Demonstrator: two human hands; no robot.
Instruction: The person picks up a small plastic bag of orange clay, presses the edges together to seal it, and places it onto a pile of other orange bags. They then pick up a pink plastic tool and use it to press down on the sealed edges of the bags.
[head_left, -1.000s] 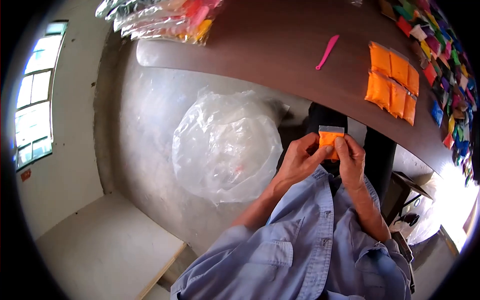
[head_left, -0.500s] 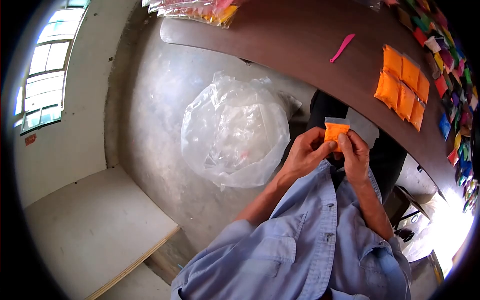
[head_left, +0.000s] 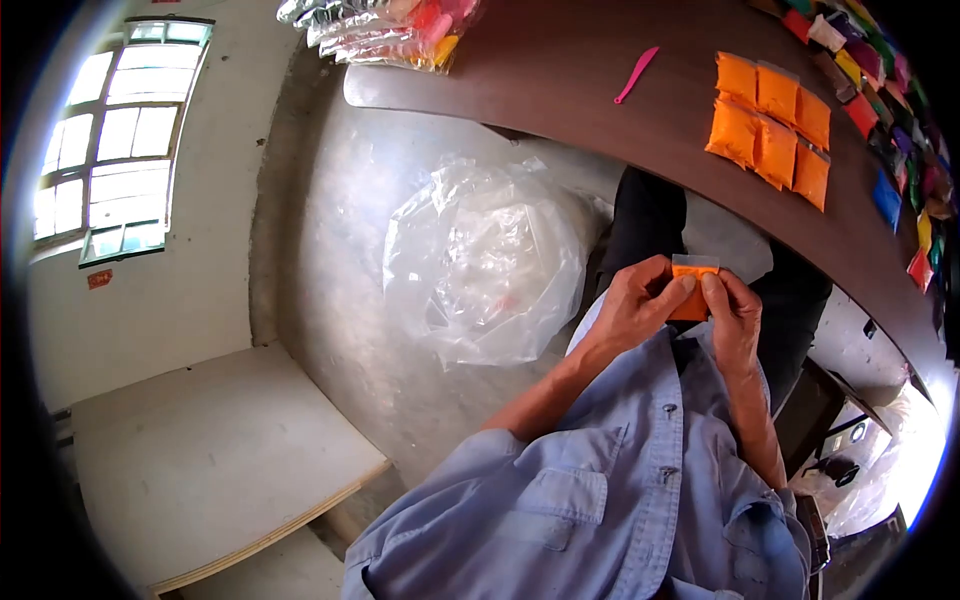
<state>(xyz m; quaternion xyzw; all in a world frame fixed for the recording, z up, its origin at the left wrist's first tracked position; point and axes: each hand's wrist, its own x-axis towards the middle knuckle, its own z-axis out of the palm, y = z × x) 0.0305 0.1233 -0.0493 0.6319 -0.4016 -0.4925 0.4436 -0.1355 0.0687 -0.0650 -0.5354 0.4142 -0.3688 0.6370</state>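
Note:
A small orange packet [head_left: 690, 303] with a clear top strip is held in front of my shirt, below the table's edge. My left hand [head_left: 643, 300] pinches its left side, thumb on the front face. My right hand [head_left: 735, 312] grips the right side, its thumb near the top. The fingers behind the packet are partly hidden. On the brown table [head_left: 560, 80], several orange packets [head_left: 775, 150] lie in two rows. A pink plastic knife [head_left: 637, 75] lies to their left.
A large clear plastic bag [head_left: 490, 260] stands on the floor left of my legs. Clear bags with colourful contents [head_left: 385, 30] lie at the table's far left end. Many coloured packets [head_left: 885, 100] are piled at the right. A pale board [head_left: 220, 450] is at lower left.
The view has shifted, so the table items appear further left. Both thumbs have moved up near the packet's top, and the packet looks flatter and darker in front.

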